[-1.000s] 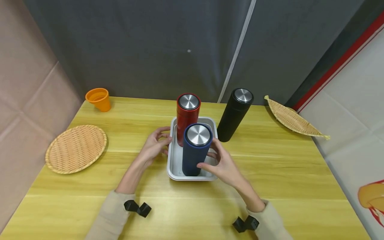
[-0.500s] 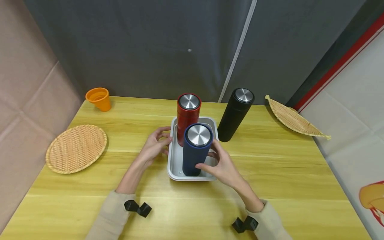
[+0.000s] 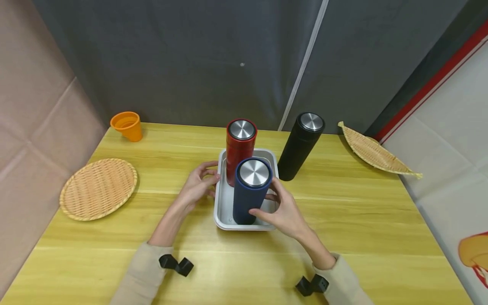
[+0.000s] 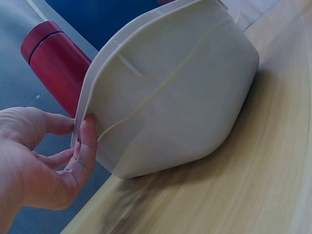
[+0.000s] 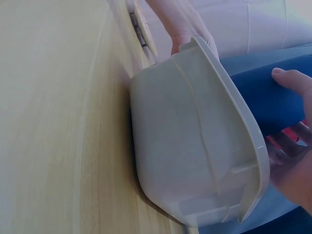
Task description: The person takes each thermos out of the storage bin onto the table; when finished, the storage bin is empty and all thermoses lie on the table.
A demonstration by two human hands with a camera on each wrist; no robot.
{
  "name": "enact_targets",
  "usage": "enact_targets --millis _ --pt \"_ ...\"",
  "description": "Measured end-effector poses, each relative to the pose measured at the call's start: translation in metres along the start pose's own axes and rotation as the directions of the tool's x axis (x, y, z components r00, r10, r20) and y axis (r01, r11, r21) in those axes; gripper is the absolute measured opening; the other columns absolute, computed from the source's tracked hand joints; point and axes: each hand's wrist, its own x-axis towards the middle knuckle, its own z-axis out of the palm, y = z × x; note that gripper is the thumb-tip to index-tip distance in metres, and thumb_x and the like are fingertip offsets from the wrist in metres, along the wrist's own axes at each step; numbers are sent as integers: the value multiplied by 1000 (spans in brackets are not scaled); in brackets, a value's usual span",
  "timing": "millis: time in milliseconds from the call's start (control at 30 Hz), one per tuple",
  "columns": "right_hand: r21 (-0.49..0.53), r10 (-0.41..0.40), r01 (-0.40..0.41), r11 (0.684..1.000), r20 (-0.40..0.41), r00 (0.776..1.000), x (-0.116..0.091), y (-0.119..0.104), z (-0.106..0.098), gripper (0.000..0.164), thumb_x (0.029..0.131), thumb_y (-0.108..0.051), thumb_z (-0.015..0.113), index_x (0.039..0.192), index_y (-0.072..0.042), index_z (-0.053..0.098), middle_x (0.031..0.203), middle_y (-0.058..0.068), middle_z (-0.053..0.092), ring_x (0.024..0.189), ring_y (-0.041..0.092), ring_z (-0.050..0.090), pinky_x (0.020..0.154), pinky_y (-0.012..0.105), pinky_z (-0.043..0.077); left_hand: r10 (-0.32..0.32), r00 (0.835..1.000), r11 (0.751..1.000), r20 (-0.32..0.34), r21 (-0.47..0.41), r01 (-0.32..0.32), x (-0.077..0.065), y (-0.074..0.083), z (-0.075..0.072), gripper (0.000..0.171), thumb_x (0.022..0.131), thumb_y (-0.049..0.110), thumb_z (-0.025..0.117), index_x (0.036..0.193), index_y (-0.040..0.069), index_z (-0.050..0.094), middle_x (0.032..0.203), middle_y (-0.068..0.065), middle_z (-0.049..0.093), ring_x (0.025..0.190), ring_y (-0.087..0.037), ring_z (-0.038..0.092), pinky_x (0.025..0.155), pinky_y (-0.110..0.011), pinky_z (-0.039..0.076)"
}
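A deep light-grey plastic bin (image 3: 224, 214) stands in the middle of the wooden table. Inside it are two thermos flasks, a red one (image 3: 237, 156) at the back and a navy blue one (image 3: 247, 203) at the front. The person's left hand (image 3: 196, 184) pinches the bin's left rim between thumb and fingers, as the left wrist view confirms on the bin's wall (image 4: 170, 97). From the right, the right hand (image 3: 284, 214) grips the blue thermos, its thumb across the front. Part of the fingers is hidden behind the flask. The blue flask's base sits within the bin.
A black thermos (image 3: 299, 148) stands just behind and right of the bin. On the left lie a round woven tray (image 3: 98, 189) and, behind it, an orange cup (image 3: 127, 127). A leaf-shaped woven basket (image 3: 375, 150) is at the back right. A dark curtain (image 3: 190, 63) hangs behind.
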Motion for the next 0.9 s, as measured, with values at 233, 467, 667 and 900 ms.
enact_targets --millis 233,467,667,900 --pt "-68 -39 37 997 -25 999 -1 -8 -7 72 70 1 84 132 -4 47 125 7 56 114 23 53 89 36 53 9 1000 1000 9 -14 -9 1 1 2 50 95 5 59 141 4 41 115 -16 51 70 -15 59 51 -23 52" --pt "-67 -72 69 995 -40 997 5 -15 -13 76 70 4 83 135 -4 46 127 8 55 117 21 53 88 35 54 8 1000 1000 4 -14 -8 3 1 2 50 94 5 59 141 4 41 116 -16 51 70 -14 59 51 -23 52" --pt "-54 -85 80 995 -78 993 9 -23 -21 77 69 7 82 136 -4 45 127 9 56 112 22 55 86 33 54 -5 1000 1000 -6 -10 4 2 3 2 49 94 5 59 140 8 43 117 -16 51 75 -16 59 51 -24 52" --pt "-55 -99 93 994 -127 987 10 -33 -30 76 68 11 81 134 -1 47 123 11 57 102 23 58 85 31 55 -13 1000 1000 -13 -5 13 -1 1 0 48 94 4 58 140 8 43 117 -16 51 75 -17 59 50 -24 52"
